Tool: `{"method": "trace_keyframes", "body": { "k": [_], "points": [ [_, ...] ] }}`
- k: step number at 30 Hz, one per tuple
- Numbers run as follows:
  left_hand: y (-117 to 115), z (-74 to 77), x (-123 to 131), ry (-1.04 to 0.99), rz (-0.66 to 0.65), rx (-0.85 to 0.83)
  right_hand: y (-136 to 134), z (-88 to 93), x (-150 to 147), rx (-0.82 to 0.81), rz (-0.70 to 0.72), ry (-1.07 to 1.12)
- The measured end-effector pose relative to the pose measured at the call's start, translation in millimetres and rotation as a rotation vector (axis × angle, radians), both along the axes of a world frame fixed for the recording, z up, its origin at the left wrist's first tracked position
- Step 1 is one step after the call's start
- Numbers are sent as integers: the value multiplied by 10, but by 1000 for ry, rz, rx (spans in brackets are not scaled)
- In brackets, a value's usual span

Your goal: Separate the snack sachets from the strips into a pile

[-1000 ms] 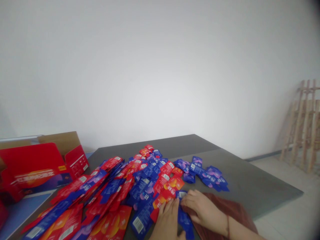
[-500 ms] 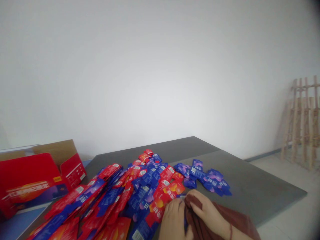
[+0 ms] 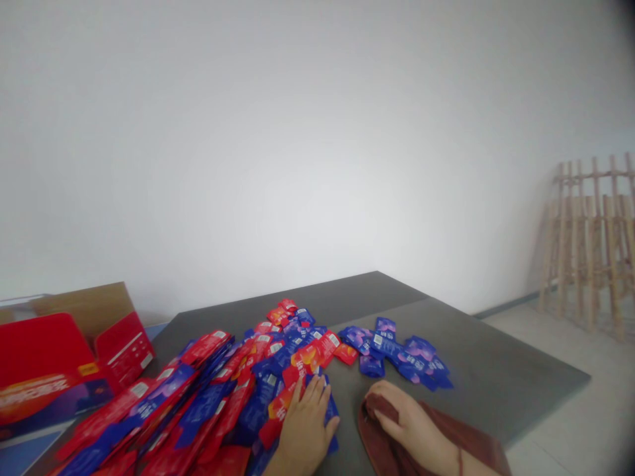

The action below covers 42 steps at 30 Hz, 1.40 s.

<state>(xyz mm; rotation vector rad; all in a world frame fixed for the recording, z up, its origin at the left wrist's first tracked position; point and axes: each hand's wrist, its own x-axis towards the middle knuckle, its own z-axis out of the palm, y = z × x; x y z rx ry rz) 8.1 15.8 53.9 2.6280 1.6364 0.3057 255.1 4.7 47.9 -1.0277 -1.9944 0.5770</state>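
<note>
My left hand lies with fingers spread over the near right side of a heap of red and blue packets, its fingertips touching a blue packet. To the right, my right hand has its fingers closed on the gathered edge of a brown cloth bag, which rests on the dark table. What the bag holds is hidden. Beyond my right hand lies a small group of blue packets.
An open red printed carton stands at the left, a blue-and-white surface below it. Behind the table is a white wall. Wooden racks lean against the wall at the right, above a pale floor.
My left hand has left the bag's edge and moved left onto the packets, its fingers now spread. My right hand keeps hold of the bag. The view has shifted slightly right.
</note>
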Motion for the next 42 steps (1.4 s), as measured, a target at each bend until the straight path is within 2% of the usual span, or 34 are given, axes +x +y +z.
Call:
{"method": "trace_keyframes", "body": {
  "k": [4,8,10,13,17,21,26,29,31,34,36,40,42],
  "points": [
    [58,8,-126,42,6,51,60,55,-33,25,-53,-190],
    [100,-8,-140,46,-8,90,369,377,-233,-46,-287,-622],
    [114,-24,-145,47,-6,105,617,553,-368,-69,-332,-670],
    [135,-37,-186,50,-17,124,976,706,-519,-107,-322,-730],
    [198,3,-312,67,-68,113,1200,722,-494,-110,-208,-790],
    [311,79,-433,76,-93,111,1113,667,-214,-48,-38,-808],
    [414,155,-406,75,-89,87,755,559,13,50,250,-823],
    [337,199,-297,93,-60,71,567,478,-40,176,371,-861],
    [210,223,-225,96,-123,63,495,445,-85,271,410,-898],
    [-26,208,-154,66,-229,28,462,477,-86,273,372,-891],
    [-157,129,-127,62,-218,5,464,565,-52,193,260,-816],
    [-278,-224,-48,105,-118,90,394,763,-68,119,-12,-645],
    [-300,-433,17,119,-25,207,275,752,-172,115,-80,-572]
  ]
}}
